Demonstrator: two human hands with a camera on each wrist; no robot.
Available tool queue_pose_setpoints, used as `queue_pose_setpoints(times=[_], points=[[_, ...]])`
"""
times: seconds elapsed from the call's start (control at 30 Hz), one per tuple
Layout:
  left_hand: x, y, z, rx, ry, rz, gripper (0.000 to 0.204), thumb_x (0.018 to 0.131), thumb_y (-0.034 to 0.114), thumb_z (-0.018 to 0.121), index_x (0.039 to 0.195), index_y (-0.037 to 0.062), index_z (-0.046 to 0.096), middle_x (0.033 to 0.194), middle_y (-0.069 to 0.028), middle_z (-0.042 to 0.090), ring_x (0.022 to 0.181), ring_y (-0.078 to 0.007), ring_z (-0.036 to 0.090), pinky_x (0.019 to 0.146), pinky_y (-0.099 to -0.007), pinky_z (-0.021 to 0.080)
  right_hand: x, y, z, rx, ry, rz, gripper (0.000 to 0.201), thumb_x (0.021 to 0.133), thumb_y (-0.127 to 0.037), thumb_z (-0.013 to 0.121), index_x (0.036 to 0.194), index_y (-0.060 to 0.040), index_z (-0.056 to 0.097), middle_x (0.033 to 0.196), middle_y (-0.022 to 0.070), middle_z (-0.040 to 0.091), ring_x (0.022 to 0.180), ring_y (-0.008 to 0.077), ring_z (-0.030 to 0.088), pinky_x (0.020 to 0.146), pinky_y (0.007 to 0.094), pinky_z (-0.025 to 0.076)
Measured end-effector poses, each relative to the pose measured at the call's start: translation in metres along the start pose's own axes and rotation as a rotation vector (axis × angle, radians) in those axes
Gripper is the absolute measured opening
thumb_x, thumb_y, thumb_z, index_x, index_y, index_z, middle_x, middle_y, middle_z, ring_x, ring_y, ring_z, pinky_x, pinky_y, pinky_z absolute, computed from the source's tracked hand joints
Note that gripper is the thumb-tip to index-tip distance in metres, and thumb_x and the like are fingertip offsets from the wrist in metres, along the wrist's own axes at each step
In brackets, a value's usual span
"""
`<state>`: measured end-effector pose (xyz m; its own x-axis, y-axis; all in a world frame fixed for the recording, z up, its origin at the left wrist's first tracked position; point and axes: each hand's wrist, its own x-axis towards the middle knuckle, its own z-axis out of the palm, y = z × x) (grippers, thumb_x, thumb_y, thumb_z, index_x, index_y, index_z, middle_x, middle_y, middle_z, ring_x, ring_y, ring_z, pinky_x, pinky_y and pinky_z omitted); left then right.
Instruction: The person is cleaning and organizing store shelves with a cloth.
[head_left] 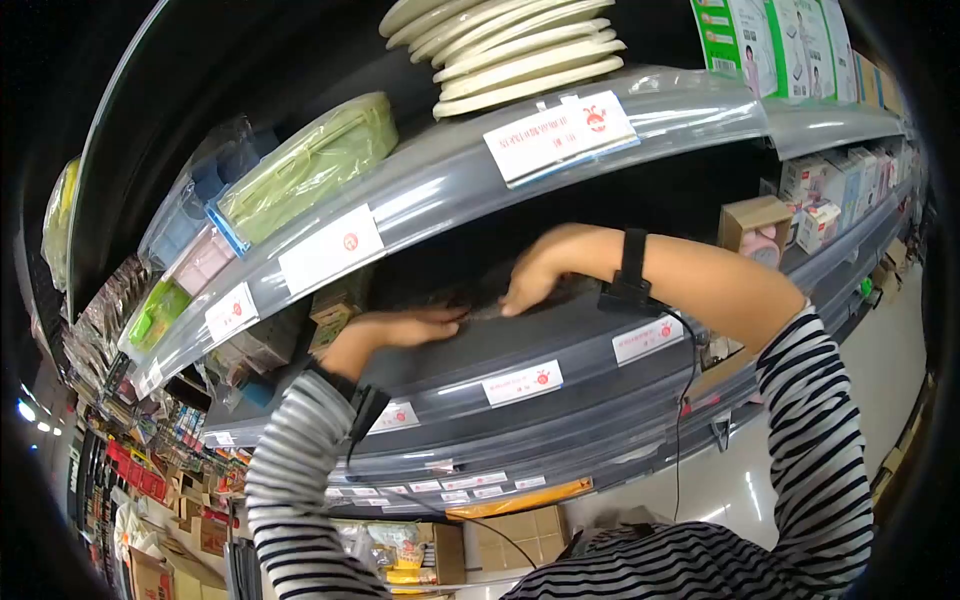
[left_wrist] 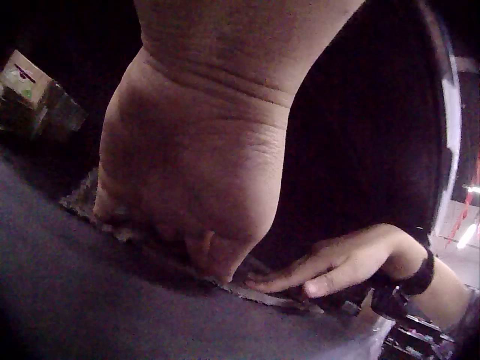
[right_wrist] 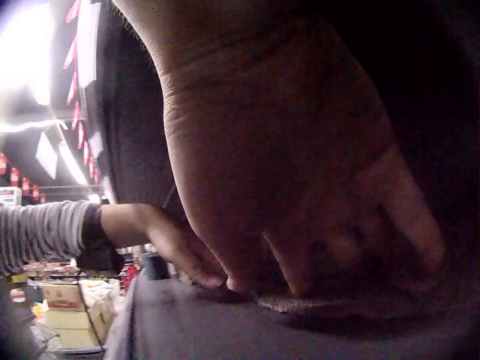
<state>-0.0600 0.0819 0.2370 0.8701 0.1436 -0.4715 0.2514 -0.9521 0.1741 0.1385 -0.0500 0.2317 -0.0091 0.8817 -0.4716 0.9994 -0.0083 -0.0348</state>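
Both hands reach in over the dark shelf board (head_left: 430, 370) below the overhanging upper shelf. My left hand (head_left: 410, 328) lies low with its fingers extended to the right. Opposite it, my right hand (head_left: 540, 270) points its fingers down toward the board, close to the left fingertips. Under the fingers is a thin, greyish, rough-edged flat piece (right_wrist: 289, 304), its kind unclear in the dim light. In the left wrist view, the right hand (left_wrist: 349, 262) has its fingers stretched along this strip, thumb apart. The left hand (left_wrist: 195, 150) covers much of it.
Above, the upper shelf carries stacked cream plates (head_left: 530, 60), a wrapped green container (head_left: 310, 160) and a price card (head_left: 560, 135) on its clear front edge. Small boxes (head_left: 815, 190) stand at the right. Cardboard boxes (head_left: 520, 540) sit low down, and a cable (head_left: 690, 400) hangs from the right wrist.
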Motion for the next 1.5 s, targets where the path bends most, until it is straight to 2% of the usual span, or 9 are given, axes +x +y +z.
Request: queue_pose_setpoints(times=[0.27,0.43,0.53,0.57,0.63,0.67,0.73,0.97,1.5], points=[[-0.082,0.008,0.049,-0.102,0.001,-0.025,0.056,0.098,0.048,0.023,0.146,0.0202,0.022,0.153,-0.0130,0.001,0.141,-0.0328,0.002,0.113,-0.0384,0.012,-0.040,-0.079,0.006,-0.096,-0.078,-0.147,0.065,0.092,-0.057,0.029,0.138,-0.0130,0.040,0.140,0.0130,0.041,0.128,0.0307,0.039,0.105,0.0404,0.031],[-0.045,-0.022,0.034,-0.021,0.003,-0.181,0.063,0.096,0.052,0.022,0.146,0.0124,0.021,0.153,-0.0135,0.005,0.141,-0.0304,0.004,0.114,-0.0375,0.011,-0.002,-0.070,0.001,-0.103,-0.026,-0.067,0.069,0.087,-0.064,0.034,0.138,-0.0180,0.040,0.139,0.0121,0.042,0.126,0.0291,0.042,0.101,0.0397,0.035],[-0.020,-0.037,0.011,-0.033,-0.005,-0.267,0.063,0.095,0.052,0.030,0.145,0.0155,0.023,0.152,-0.0123,0.015,0.141,-0.0280,0.010,0.114,-0.0363,0.008,-0.006,-0.063,-0.019,0.210,0.171,0.092,0.068,0.070,-0.066,0.061,0.118,-0.0190,0.061,0.115,0.0152,0.061,0.106,0.0294,0.058,0.089,0.0366,0.043],[-0.015,-0.035,0.004,-0.030,0.004,-0.266,0.063,0.095,0.052,0.030,0.145,0.0155,0.023,0.152,-0.0123,0.015,0.141,-0.0280,0.010,0.114,-0.0363,0.008,0.000,-0.060,-0.023,0.204,0.177,0.096,0.068,0.070,-0.066,0.061,0.118,-0.0190,0.061,0.115,0.0152,0.061,0.106,0.0294,0.058,0.089,0.0366,0.043],[-0.012,-0.024,-0.012,-0.059,0.324,-0.278,0.081,0.085,0.053,0.056,0.146,0.0112,0.021,0.150,-0.0132,0.023,0.139,-0.0249,0.018,0.113,-0.0348,0.016,0.030,-0.049,-0.029,0.239,0.331,0.073,0.060,0.066,-0.059,0.071,0.104,-0.0117,0.070,0.109,0.0129,0.065,0.102,0.0284,0.061,0.087,0.0382,0.046],[0.004,-0.054,-0.012,-0.226,0.423,-0.086,0.087,0.080,0.046,0.068,0.145,0.0112,0.023,0.149,-0.0117,0.025,0.136,-0.0246,0.025,0.112,-0.0339,0.020,0.047,-0.041,-0.029,0.228,0.389,0.031,0.059,0.066,-0.058,0.071,0.103,-0.0120,0.070,0.108,0.0101,0.066,0.100,0.0279,0.061,0.087,0.0384,0.046],[0.015,-0.040,-0.033,-0.280,0.388,-0.261,0.078,0.082,0.034,0.067,0.144,0.0106,0.025,0.147,-0.0117,0.029,0.131,-0.0247,0.032,0.109,-0.0344,0.026,0.070,-0.035,-0.036,0.180,0.444,0.043,0.048,0.068,-0.044,0.074,0.102,-0.0110,0.070,0.105,0.0109,0.067,0.099,0.0269,0.062,0.087,0.0392,0.046],[0.042,-0.092,-0.062,-0.182,0.399,-0.352,0.075,0.081,0.030,0.066,0.142,0.0112,0.029,0.145,-0.0125,0.032,0.130,-0.0251,0.034,0.108,-0.0343,0.028,0.123,0.003,-0.049,0.110,0.478,0.114,0.046,0.068,-0.040,0.075,0.102,-0.0103,0.070,0.104,0.0112,0.067,0.099,0.0271,0.062,0.087,0.0394,0.046],[0.042,-0.123,-0.049,-0.154,0.391,-0.288,0.067,0.077,0.020,0.066,0.138,0.0126,0.038,0.140,-0.0144,0.039,0.127,-0.0261,0.039,0.105,-0.0342,0.033,0.127,0.010,-0.041,-0.003,0.420,0.117,0.041,0.067,-0.032,0.076,0.101,-0.0087,0.070,0.103,0.0118,0.067,0.098,0.0277,0.062,0.085,0.0397,0.047]])
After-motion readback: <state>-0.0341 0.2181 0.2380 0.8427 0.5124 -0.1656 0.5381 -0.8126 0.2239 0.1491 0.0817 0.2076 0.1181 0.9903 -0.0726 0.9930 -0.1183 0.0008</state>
